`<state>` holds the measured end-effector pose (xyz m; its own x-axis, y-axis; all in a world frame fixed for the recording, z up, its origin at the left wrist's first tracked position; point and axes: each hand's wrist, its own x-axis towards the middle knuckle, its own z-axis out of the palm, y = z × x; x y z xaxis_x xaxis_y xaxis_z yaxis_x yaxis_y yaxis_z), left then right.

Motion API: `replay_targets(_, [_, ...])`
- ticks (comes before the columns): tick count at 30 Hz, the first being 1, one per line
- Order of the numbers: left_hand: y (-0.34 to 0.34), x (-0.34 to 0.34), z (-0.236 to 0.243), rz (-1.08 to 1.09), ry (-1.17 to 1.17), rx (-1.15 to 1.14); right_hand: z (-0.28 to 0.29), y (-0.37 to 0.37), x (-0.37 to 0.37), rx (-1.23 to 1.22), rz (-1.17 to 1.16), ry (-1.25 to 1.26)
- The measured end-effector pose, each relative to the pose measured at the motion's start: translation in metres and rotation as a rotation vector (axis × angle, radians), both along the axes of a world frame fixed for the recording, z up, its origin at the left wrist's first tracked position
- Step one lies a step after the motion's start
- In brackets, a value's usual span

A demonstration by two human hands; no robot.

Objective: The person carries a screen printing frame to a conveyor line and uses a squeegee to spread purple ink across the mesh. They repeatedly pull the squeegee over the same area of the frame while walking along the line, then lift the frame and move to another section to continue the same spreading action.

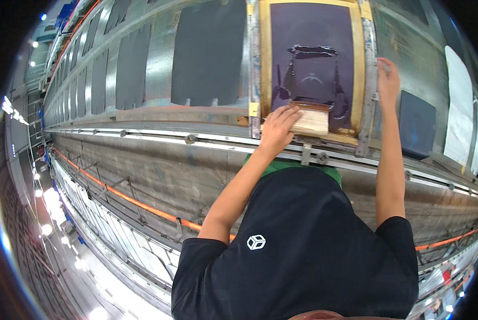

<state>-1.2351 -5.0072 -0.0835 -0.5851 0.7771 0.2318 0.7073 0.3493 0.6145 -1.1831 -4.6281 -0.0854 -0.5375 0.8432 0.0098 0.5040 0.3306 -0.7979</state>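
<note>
A printing screen [312, 21] lies over the long table, its yellow-edged frame held between two metal side bars. Dark wet ink [316, 74] is smeared across the purple mesh in a roughly rectangular patch. At the near end of the mesh is a squeegee with a pale wooden handle [311, 121]. My left hand [282, 124] is closed on the left end of that handle, fingers over its top. Along the frame's right side, my right hand [388, 77] is next to the metal side bar [371, 80], its fingers loosely bent and apart, with nothing visible in them.
Dark grey rectangular panels [209, 53] lie in a row along the table to the left. On the right are a dark flat block [417, 125] and a white sheet [459, 104]. A metal rail [191, 138] runs along the near table edge, and an orange line [137, 201] runs below it.
</note>
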Motion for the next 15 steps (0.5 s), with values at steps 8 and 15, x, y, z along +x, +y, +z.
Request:
replay_targets(8, [-0.165,-0.138,-0.001,0.008,0.108,-0.157,-0.041,-0.186,-0.136,-0.048,0.002,0.203])
replay_targets(15, [-0.247,-0.201,-0.004,-0.008,0.12,-0.196,-0.043,-0.282,-0.195,-0.004,-0.015,0.147])
